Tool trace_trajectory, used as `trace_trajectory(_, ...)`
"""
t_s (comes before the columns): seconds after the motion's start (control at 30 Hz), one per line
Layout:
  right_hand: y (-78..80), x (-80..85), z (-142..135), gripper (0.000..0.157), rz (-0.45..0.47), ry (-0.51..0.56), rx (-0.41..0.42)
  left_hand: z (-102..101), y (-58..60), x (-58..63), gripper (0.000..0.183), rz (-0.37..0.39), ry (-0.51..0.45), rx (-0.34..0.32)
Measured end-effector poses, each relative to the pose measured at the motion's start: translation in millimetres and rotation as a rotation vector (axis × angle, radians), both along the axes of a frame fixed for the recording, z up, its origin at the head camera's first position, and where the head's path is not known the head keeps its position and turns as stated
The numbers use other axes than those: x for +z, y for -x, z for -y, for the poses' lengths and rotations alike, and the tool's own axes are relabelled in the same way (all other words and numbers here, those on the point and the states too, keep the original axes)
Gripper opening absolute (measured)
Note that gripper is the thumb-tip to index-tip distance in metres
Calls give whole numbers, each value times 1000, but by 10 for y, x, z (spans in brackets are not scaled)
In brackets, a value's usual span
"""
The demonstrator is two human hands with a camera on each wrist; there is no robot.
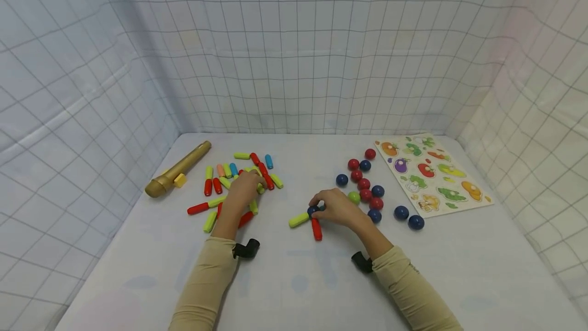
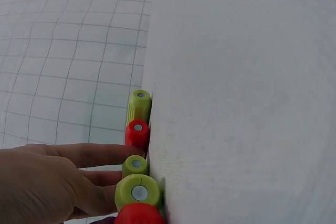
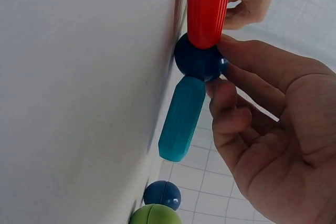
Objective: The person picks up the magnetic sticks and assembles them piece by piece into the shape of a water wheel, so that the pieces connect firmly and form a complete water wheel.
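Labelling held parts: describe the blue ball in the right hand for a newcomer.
On the white table, find the right hand, left of the sticker sheet in the head view. It holds the blue ball. Unlike the loose balls, this one touches a lime rod, a red rod and a blue rod.

Both forearms slanted forward, the left hand at eleven o'clock, the right hand at one, its fingers bent, pinching.
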State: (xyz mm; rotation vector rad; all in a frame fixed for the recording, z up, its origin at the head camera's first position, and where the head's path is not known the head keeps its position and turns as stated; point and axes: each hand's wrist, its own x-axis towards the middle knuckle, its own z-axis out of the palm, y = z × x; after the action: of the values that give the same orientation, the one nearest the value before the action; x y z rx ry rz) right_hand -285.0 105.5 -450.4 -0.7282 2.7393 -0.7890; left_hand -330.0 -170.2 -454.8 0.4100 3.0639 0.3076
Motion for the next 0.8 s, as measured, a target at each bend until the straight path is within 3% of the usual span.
trace_trajectory(0.23, -11, 13, 10, 27, 22, 14, 33, 3, -4, -37, 27, -32, -3, 20)
trace_trajectory(0.5, -28, 8, -7, 29, 2, 14, 81, 24, -23, -65, 21, 21, -24, 36)
trace_trajectory(0.8, -35, 17, -1, 30, -26, 11, 85, 3, -9, -51, 14, -22, 29, 34)
